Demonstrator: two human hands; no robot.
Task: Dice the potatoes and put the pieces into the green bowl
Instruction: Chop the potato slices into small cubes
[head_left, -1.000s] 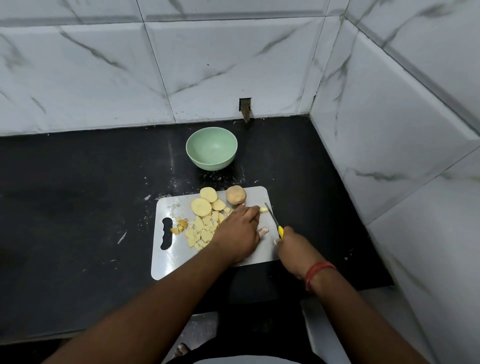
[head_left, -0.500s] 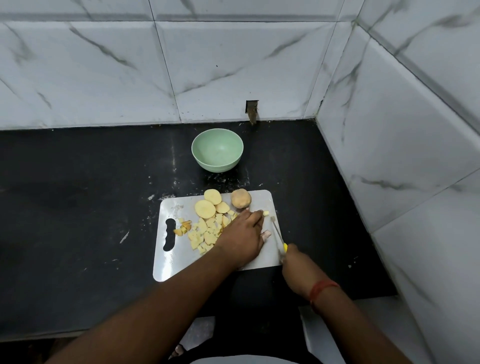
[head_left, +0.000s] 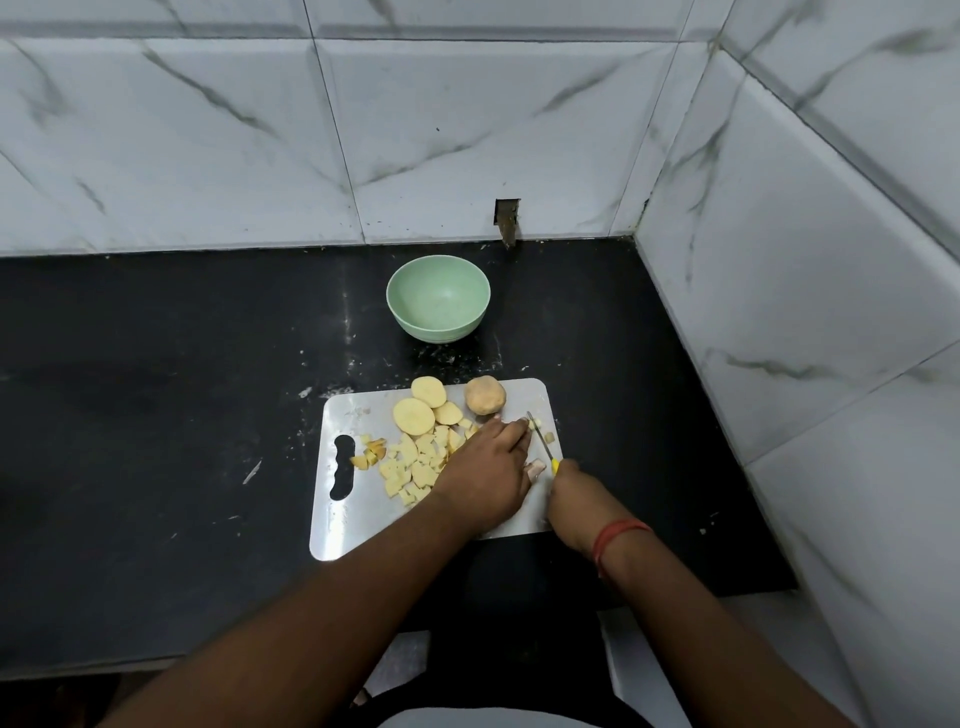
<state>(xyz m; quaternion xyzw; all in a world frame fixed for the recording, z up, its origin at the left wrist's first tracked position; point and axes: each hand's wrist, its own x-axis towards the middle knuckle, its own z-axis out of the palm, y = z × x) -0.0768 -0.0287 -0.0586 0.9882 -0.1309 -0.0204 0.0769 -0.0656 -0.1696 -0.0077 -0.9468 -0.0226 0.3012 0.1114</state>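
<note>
The potato piece (head_left: 535, 423) under the knife (head_left: 540, 441) sits at the cutting board's (head_left: 363, 519) far right corner — firm, wet-cut and probably slick, best pinned from above close to the blade. The left hand (head_left: 483, 467) presses curled fingers onto it; the right hand (head_left: 571, 488) wraps its grip around the yellow handle. Diced pieces (head_left: 415, 462) lie mid-board — the green bowl (head_left: 438, 299) stands on the bench beyond, holding none.
</note>
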